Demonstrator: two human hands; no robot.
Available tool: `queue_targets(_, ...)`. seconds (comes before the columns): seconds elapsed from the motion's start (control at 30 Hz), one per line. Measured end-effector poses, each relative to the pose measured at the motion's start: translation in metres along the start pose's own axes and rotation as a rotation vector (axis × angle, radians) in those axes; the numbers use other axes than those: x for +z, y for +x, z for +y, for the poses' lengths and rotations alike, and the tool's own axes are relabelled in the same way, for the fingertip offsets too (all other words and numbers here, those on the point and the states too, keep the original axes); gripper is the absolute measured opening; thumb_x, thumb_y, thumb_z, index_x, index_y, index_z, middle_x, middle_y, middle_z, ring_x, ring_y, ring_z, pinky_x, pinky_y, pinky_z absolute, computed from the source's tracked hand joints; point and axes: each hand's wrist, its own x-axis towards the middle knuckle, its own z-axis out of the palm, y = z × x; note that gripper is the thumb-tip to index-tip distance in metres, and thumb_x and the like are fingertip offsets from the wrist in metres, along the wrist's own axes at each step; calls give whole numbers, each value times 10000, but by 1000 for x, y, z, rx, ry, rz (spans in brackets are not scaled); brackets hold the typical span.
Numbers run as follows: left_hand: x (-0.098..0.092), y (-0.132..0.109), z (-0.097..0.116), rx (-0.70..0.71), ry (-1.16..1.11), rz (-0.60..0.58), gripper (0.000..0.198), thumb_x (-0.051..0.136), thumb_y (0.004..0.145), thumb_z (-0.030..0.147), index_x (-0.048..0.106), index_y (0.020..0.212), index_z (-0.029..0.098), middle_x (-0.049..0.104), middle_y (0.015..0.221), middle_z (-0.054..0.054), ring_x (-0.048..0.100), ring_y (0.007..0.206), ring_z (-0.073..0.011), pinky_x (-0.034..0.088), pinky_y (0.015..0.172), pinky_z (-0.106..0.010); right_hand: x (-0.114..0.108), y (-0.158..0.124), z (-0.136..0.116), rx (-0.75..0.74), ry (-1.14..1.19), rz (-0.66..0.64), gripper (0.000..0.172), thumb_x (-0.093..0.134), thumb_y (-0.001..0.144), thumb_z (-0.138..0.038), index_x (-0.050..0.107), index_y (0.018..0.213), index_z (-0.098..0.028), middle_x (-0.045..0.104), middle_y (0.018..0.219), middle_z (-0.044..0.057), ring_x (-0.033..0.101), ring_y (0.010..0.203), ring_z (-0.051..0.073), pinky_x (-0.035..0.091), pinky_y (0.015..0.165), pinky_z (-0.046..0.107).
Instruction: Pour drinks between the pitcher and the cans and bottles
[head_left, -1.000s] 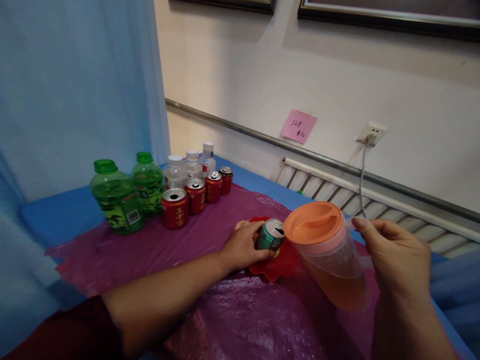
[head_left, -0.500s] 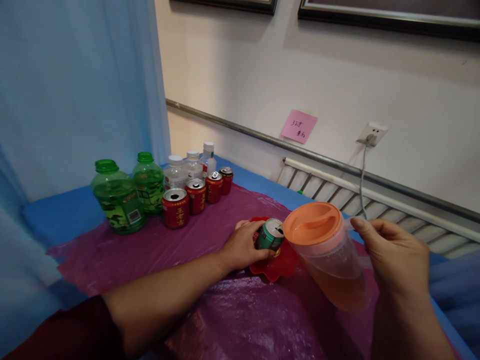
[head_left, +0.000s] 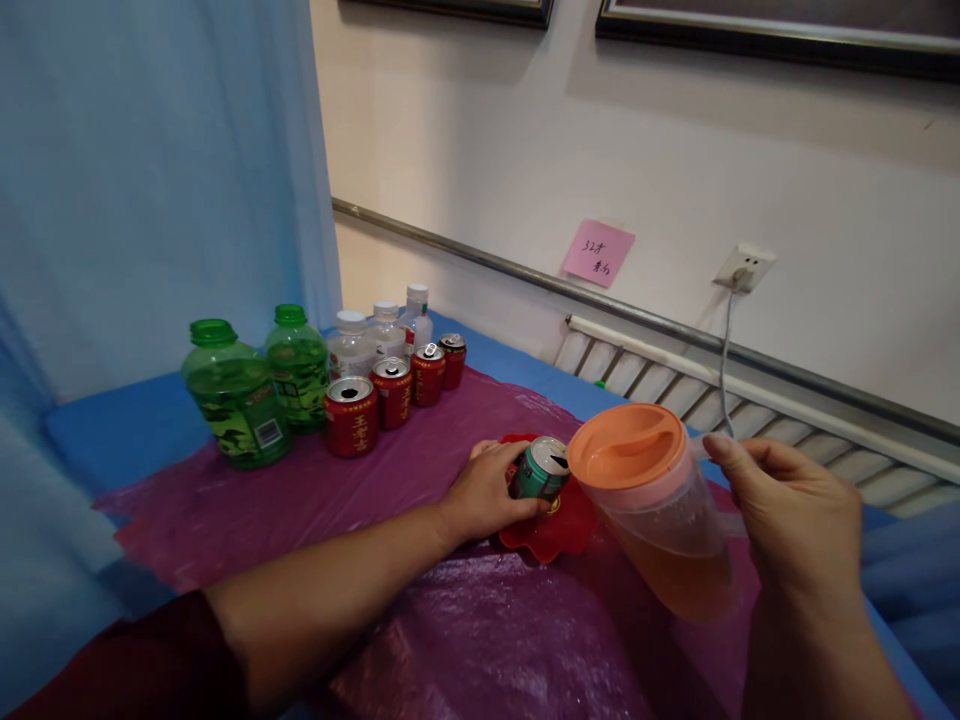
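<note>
My left hand (head_left: pixel 496 492) is wrapped round an opened green drink can (head_left: pixel 541 478), whose top tips slightly to the right. Under the can is a red scalloped dish (head_left: pixel 546 540) on the purple plastic sheet. By its handle my right hand (head_left: pixel 799 510) grips a clear pitcher (head_left: pixel 667 540) with an orange lid (head_left: pixel 628 445). The pitcher leans left, its rim close beside the can's top, and brownish liquid fills its lower part. Whether any liquid passes between pitcher and can, I cannot tell.
Several red cans (head_left: pixel 351 418) form a row at the left, with white-capped bottles (head_left: pixel 352 345) behind them. Two large green bottles (head_left: pixel 238 410) stand farther left. A radiator (head_left: pixel 675 395) and a metal pipe (head_left: pixel 480 252) run along the wall. Purple plastic (head_left: pixel 480 640) covers the blue table surface.
The pitcher and my right hand have shifted very slightly to the right. My left hand and the can stay in place.
</note>
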Motion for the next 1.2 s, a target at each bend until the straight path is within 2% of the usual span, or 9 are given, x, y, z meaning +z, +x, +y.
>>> queue_targets(0.57, 0, 0, -1, -2, 11, 2, 757, 852, 654, 432, 588, 1349, 288, 704, 1294, -32, 612, 1175, -323, 337, 1107, -479, 0, 1, 4, -29, -12, 10, 516, 791, 631, -699, 689, 649, -193, 475, 541, -42, 391, 519, 118, 272, 454, 262)
queue_targets(1.2, 0, 0, 0, -2, 22, 14, 744, 850, 649, 428, 603, 1338, 294, 714, 1273, -22, 628, 1159, -321, 366, 1099, -471, -1, -1, -1, -22, 21, 9, 498, 799, 640, -670, 689, 669, -185, 528, 567, -33, 443, 538, 125, 309, 473, 258)
